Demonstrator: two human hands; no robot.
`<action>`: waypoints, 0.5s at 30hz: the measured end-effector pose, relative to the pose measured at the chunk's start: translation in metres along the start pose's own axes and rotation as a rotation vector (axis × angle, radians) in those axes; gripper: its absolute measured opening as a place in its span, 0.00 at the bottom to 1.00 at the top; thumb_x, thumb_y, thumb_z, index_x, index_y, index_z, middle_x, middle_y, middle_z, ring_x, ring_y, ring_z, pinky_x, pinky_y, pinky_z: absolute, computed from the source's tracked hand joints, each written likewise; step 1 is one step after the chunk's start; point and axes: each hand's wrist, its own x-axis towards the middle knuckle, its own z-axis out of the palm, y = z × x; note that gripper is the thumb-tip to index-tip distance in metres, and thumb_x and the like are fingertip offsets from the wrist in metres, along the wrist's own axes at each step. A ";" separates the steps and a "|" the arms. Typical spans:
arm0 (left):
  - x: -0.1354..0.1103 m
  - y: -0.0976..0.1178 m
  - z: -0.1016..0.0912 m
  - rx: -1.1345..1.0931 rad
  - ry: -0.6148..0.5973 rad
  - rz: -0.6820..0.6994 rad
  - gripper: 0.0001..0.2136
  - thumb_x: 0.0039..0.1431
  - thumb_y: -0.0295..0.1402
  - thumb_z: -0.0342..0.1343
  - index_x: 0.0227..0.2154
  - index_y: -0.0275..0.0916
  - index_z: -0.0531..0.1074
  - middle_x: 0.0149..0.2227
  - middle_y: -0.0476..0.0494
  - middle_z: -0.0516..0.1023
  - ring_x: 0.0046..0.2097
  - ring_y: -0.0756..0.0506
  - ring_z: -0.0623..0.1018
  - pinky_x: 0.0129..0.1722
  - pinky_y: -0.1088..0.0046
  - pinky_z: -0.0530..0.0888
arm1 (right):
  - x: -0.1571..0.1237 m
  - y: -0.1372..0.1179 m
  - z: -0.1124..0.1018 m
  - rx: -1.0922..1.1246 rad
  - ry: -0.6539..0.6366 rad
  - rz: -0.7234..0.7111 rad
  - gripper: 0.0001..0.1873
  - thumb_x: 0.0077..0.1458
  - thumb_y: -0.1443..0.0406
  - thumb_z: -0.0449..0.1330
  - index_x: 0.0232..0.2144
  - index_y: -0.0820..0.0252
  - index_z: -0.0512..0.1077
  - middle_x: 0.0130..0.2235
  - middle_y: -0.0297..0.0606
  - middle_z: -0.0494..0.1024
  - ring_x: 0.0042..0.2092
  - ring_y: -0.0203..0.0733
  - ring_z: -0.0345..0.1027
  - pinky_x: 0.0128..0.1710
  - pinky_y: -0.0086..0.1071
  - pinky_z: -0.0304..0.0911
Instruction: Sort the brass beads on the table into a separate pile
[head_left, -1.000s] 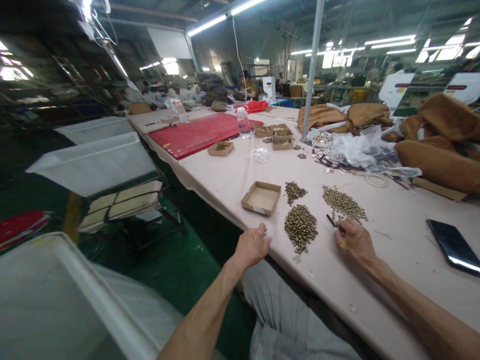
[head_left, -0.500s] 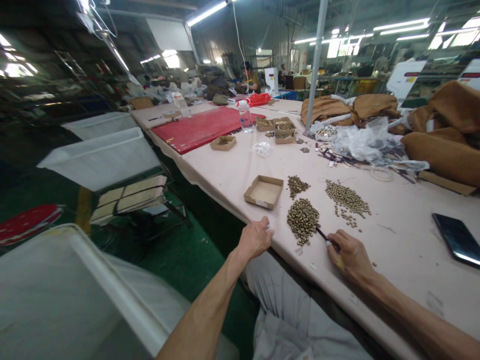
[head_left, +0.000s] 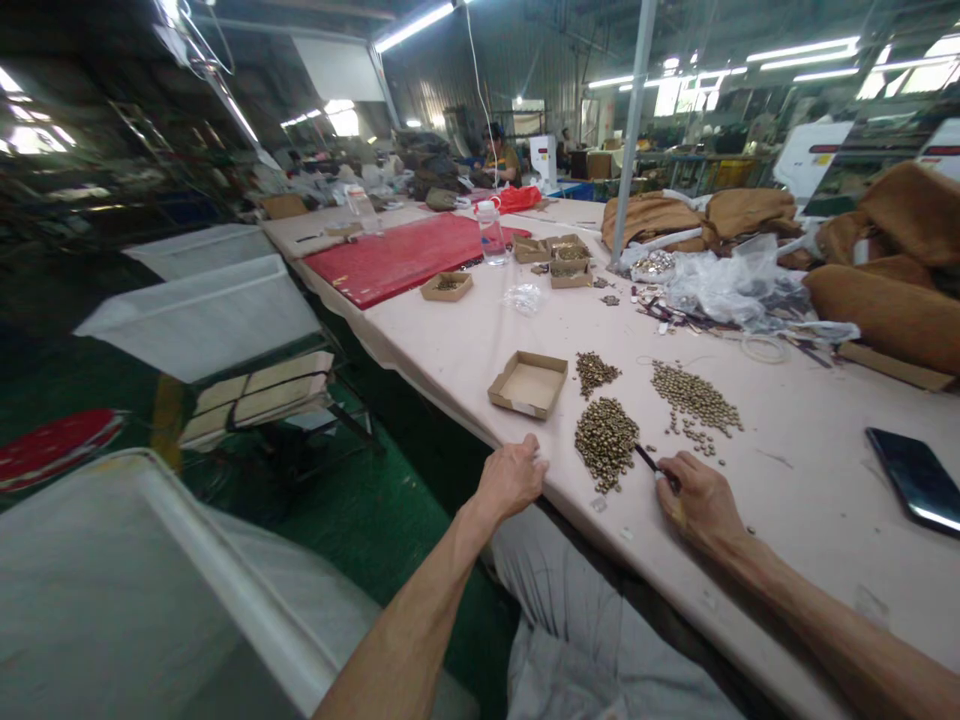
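- Beside heaped studs (head_left: 606,440) on the pale table (head_left: 424,340), a stick (head_left: 646,458) was pinched by the right hand (head_left: 696,500).
- The left hand (head_left: 514,478) was curled, its grip indiscernible.
- Light tubes (head_left: 415,27) were lit overhead.

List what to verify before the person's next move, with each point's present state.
1. Right hand grips the dark tool: ok.
2. Tool's tip is at the edge of the near pile of small metallic pieces: ok.
3. Right pile is neatly gathered: not ok, stray pieces lie at its near side.
4. Cardboard box sits open side up: ok.
5. Left hand is free of objects: cannot tell, its fingers are curled.
6. Phone lies apart from the piles: ok.
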 end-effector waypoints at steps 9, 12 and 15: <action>0.000 0.000 0.000 0.010 0.004 -0.007 0.15 0.67 0.43 0.47 0.49 0.41 0.67 0.41 0.36 0.81 0.45 0.38 0.81 0.44 0.65 0.72 | 0.007 0.000 0.002 -0.028 0.007 -0.003 0.11 0.58 0.65 0.53 0.39 0.60 0.75 0.34 0.38 0.72 0.33 0.38 0.66 0.36 0.31 0.60; 0.000 0.001 -0.001 0.005 0.001 -0.008 0.15 0.67 0.43 0.47 0.50 0.41 0.66 0.42 0.36 0.81 0.46 0.38 0.80 0.45 0.65 0.72 | 0.006 0.005 0.003 -0.054 0.022 0.000 0.11 0.58 0.65 0.53 0.38 0.60 0.75 0.34 0.39 0.73 0.33 0.39 0.66 0.36 0.31 0.60; 0.000 0.001 -0.003 0.003 -0.014 -0.014 0.15 0.67 0.43 0.47 0.50 0.41 0.66 0.43 0.36 0.80 0.46 0.38 0.80 0.46 0.65 0.71 | 0.004 0.009 0.004 -0.058 0.034 -0.002 0.11 0.57 0.65 0.53 0.39 0.60 0.75 0.34 0.39 0.73 0.33 0.39 0.66 0.35 0.31 0.60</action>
